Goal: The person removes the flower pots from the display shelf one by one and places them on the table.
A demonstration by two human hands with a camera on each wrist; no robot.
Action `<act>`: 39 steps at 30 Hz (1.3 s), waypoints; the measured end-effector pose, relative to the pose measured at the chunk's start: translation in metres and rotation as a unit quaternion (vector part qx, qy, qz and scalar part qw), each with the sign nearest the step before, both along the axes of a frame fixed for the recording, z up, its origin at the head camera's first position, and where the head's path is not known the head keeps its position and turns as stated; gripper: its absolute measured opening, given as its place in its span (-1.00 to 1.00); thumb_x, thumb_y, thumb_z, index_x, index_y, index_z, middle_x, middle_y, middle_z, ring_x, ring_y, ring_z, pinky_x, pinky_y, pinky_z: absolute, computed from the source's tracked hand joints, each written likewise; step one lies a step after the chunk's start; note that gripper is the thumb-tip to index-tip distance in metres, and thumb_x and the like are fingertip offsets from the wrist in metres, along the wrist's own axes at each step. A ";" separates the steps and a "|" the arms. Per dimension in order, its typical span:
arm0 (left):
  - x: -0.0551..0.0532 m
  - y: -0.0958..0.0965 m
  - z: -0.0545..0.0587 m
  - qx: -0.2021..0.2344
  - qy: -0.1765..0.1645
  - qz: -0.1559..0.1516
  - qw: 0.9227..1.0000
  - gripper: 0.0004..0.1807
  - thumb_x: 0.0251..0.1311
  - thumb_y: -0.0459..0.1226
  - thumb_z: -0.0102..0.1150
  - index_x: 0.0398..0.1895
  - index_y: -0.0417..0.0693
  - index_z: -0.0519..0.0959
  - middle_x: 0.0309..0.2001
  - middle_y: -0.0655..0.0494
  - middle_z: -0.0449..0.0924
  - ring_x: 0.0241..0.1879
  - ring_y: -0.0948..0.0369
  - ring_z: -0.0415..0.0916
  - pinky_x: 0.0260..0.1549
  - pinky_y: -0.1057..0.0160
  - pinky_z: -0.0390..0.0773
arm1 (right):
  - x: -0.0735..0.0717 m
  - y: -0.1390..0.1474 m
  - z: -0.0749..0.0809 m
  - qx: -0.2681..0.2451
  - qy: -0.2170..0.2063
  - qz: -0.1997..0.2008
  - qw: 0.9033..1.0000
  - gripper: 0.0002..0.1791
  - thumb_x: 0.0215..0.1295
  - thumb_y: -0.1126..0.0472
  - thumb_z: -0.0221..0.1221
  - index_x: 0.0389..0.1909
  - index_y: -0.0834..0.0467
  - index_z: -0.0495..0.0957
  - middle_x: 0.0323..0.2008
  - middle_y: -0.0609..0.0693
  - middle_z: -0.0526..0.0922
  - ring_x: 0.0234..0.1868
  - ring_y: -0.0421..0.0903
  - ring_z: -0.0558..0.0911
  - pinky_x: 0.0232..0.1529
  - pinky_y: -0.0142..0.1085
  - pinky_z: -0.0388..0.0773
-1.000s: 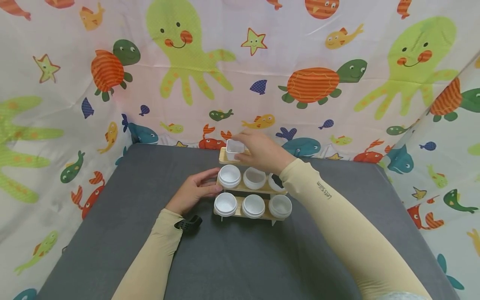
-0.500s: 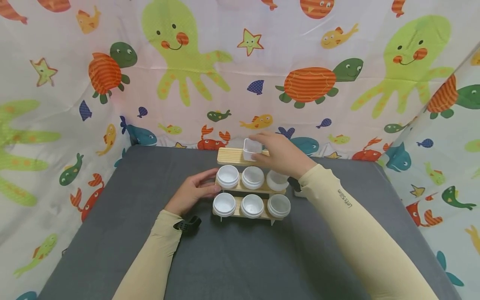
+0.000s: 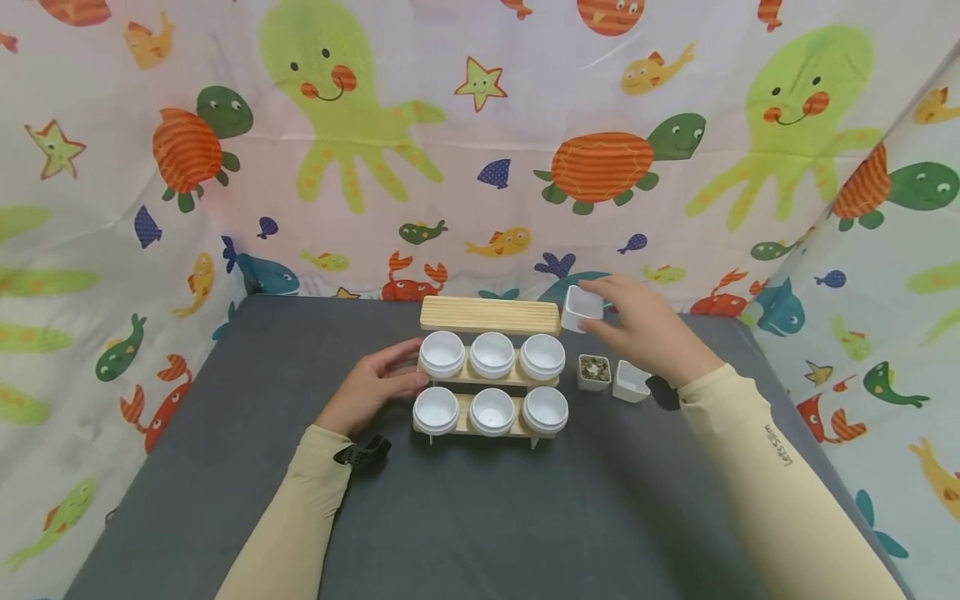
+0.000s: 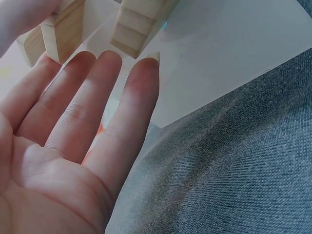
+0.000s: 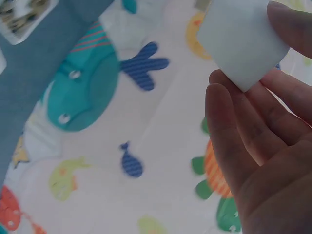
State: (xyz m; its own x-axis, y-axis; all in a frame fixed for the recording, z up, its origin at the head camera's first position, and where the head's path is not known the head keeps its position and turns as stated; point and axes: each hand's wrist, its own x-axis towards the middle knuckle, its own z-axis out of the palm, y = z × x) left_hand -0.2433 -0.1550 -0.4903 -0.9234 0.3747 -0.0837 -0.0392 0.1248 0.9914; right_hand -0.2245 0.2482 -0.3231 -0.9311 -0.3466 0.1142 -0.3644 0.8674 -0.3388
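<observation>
A small square white plastic pot [image 3: 581, 310] is pinched between the thumb and fingers of my right hand [image 3: 647, 327], just off the right end of the rack's bare top shelf. The right wrist view shows the pot's white side [image 5: 241, 39] above the fingertips. My left hand [image 3: 371, 388] touches the left side of the wooden tiered rack [image 3: 489, 315] with its fingers fairly straight. In the left wrist view, those fingertips lie close to the shelf ends [image 4: 139, 29] and the rack's clear side panel [image 4: 209, 63]. Round white pots [image 3: 492, 355] fill the two lower shelves.
Right of the rack stand a square pot [image 3: 594, 372] holding speckled bits and another square white pot [image 3: 630, 382], near my right wrist. A grey cloth [image 3: 450, 517] covers the table. A sea-animal curtain [image 3: 420, 150] hangs behind and at both sides.
My right hand has carried the square pot rightward from the left end of the top shelf to beyond its right end, uncovering two square pots. My left hand stays at the rack.
</observation>
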 end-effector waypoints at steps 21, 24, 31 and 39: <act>0.001 -0.001 0.000 0.006 -0.002 0.002 1.000 -0.17 0.30 -0.04 0.55 0.61 0.21 0.42 0.52 -0.01 0.51 0.28 0.06 0.73 0.12 0.09 0.79 | 0.058 0.093 -0.061 -0.008 -0.035 -0.128 0.991 -0.23 0.45 0.03 0.41 0.57 0.17 0.39 0.42 0.33 0.51 0.23 0.40 0.65 0.15 0.32 0.70; 0.001 0.000 0.000 0.008 -0.006 0.002 1.000 -0.18 0.30 -0.05 0.55 0.61 0.21 0.43 0.51 0.00 0.52 0.28 0.05 0.72 0.14 0.07 0.78 | 0.065 0.105 -0.075 -0.013 -0.046 -0.142 0.989 -0.23 0.45 0.02 0.42 0.57 0.18 0.39 0.41 0.35 0.51 0.21 0.41 0.64 0.14 0.32 0.71; 0.001 0.000 -0.001 0.009 -0.008 0.001 1.000 -0.17 0.29 -0.04 0.55 0.61 0.22 0.43 0.51 0.01 0.52 0.28 0.08 0.71 0.16 0.01 0.77 | 0.074 0.126 -0.102 -0.018 -0.048 -0.157 0.986 -0.24 0.44 0.00 0.43 0.53 0.21 0.44 0.38 0.40 0.53 0.18 0.43 0.66 0.14 0.36 0.68; 0.001 0.001 0.000 0.005 -0.001 0.005 1.000 -0.19 0.31 -0.05 0.54 0.60 0.21 0.43 0.51 0.03 0.52 0.31 0.04 0.69 0.14 0.04 0.78 | 0.072 0.134 -0.121 -0.018 -0.062 -0.164 0.984 -0.24 0.45 0.02 0.41 0.54 0.25 0.42 0.39 0.43 0.51 0.19 0.45 0.65 0.17 0.40 0.63</act>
